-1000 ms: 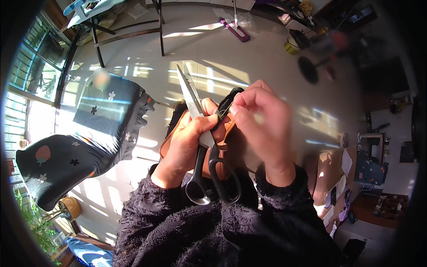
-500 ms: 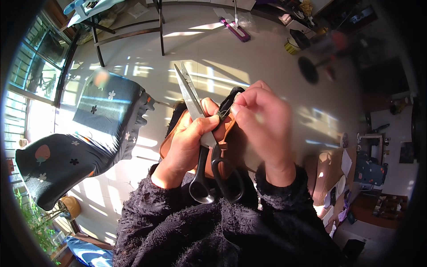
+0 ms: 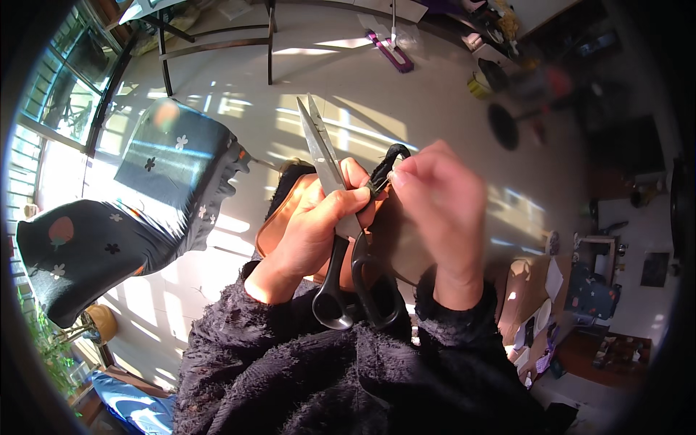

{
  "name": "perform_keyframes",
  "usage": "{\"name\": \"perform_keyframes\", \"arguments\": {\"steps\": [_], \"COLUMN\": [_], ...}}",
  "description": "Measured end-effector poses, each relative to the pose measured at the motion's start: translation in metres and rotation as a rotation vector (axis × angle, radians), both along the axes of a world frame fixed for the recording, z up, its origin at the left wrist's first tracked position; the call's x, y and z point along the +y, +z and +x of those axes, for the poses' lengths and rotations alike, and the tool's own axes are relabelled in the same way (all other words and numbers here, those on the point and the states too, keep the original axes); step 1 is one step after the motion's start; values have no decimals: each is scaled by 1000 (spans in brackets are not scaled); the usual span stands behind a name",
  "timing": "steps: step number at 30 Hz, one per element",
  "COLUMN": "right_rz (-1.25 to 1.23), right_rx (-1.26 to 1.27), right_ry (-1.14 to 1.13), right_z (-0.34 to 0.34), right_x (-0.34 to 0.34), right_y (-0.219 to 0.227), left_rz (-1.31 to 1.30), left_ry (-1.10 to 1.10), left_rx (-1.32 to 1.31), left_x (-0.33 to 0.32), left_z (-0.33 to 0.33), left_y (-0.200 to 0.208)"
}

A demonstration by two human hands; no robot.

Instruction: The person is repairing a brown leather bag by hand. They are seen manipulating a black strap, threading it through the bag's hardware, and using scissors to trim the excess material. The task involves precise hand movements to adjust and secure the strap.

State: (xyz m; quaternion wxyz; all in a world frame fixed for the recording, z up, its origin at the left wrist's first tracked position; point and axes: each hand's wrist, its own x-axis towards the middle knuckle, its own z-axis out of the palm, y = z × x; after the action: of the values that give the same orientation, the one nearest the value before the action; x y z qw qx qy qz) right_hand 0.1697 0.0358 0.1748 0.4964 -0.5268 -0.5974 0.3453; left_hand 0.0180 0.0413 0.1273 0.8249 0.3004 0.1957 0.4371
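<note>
My left hand is closed around a pair of scissors; their blades point up and away, slightly apart, and the black handle loops hang down toward my lap. Between the same thumb and fingers it also pinches a black fabric strip that curls at its top. My right hand, somewhat blurred, has its thumb and forefinger pressed together beside the strip. A thin bright line lies at those fingertips; whether it is thread or a needle I cannot tell. Beneath my left hand shows a brown leathery piece with black fuzzy edging, largely hidden.
At the left stands a seat under a dark flower-patterned cover. A dark-legged table is at the far left, and a purple mop head lies on the floor beyond. Cardboard with papers is at my right.
My right hand has shifted slightly right, still pinched near the strip. The strip's top now bends over toward it. The view has turned a little; my left hand keeps the scissors.
</note>
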Motion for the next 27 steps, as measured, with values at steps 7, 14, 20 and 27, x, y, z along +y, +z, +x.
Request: {"name": "perform_keyframes", "arguments": {"steps": [7,14,20,27], "right_rz": [69,51,34,55], "right_rx": [-14,-19,-24,-26], "right_ry": [25,39,51,55], "right_z": [3,3,2,2], "right_x": [2,2,1,3], "right_y": [-4,-2,0,-3], "left_rz": [17,18,34,26], "left_ry": [-1,79,32,104], "left_rx": [13,105,49,131], "left_x": [0,-1,-1,-2], "left_z": [0,5,0,6], "left_y": [3,5,3,6]}}
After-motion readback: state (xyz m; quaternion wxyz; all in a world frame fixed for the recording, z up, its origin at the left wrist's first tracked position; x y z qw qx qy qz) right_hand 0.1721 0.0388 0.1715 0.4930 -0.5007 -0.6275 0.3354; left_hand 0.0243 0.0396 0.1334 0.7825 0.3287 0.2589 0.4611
